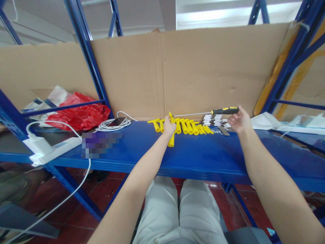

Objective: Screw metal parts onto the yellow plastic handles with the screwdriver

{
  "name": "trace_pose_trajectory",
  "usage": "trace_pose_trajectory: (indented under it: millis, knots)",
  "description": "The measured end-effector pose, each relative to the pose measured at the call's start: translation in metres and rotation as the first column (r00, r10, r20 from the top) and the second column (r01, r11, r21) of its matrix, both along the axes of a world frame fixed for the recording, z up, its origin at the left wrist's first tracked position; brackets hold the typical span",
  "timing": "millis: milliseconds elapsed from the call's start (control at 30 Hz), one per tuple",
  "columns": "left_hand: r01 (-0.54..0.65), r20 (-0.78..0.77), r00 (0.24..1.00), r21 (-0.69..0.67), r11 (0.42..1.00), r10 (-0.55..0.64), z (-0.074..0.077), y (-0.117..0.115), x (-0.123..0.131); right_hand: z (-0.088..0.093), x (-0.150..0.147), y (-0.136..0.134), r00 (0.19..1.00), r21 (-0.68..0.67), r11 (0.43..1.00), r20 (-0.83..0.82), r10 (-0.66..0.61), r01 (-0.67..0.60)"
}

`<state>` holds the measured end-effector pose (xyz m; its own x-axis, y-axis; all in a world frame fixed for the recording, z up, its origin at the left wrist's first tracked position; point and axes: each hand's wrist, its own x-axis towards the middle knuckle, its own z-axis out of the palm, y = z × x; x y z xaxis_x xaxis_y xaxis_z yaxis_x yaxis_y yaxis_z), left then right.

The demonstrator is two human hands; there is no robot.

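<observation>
Fingers of the left hand (169,127) are closing round a yellow handle (171,133) on the shelf (193,156), while the right hand (238,121) is gripping the screwdriver (224,110), its tip aiming at the handle for seating.

Both bare forearms stretched forward | left hand (169,128) fingers curled closed in a grip | right hand (238,121) raised, fingers loosely bent

Red plastic bag (80,113) lying at left on blue shelf (203,159), coiled white cable (114,124) sitting beside it. White power strip (52,149) hanging over shelf edge. Cardboard sheet (177,71) standing behind, lining rack.
</observation>
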<state>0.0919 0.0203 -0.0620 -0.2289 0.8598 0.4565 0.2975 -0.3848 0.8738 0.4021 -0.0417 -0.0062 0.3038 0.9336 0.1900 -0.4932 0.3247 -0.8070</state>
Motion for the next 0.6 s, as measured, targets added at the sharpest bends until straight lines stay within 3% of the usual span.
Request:
trace_pose_trajectory:
  millis: [267, 467, 600]
  knots:
    - [-0.004, 0.043, 0.999, -0.073, 0.997, 0.007, 0.003, -0.004, 0.002, 0.007, -0.012, -0.008, 0.993, 0.026, 0.997, -0.093, -0.067, 0.07]
    - [0.017, 0.032, 0.999, -0.09, 0.996, -0.014, 0.004, -0.003, 0.0, 0.005, -0.012, -0.006, 0.998, 0.038, 0.997, 0.023, -0.066, 0.065]
    - [0.016, 0.037, 0.999, -0.076, 0.997, -0.013, 0.004, -0.003, 0.0, 0.004, -0.01, -0.005, 0.994, -0.007, 0.994, -0.005, -0.106, 0.106]
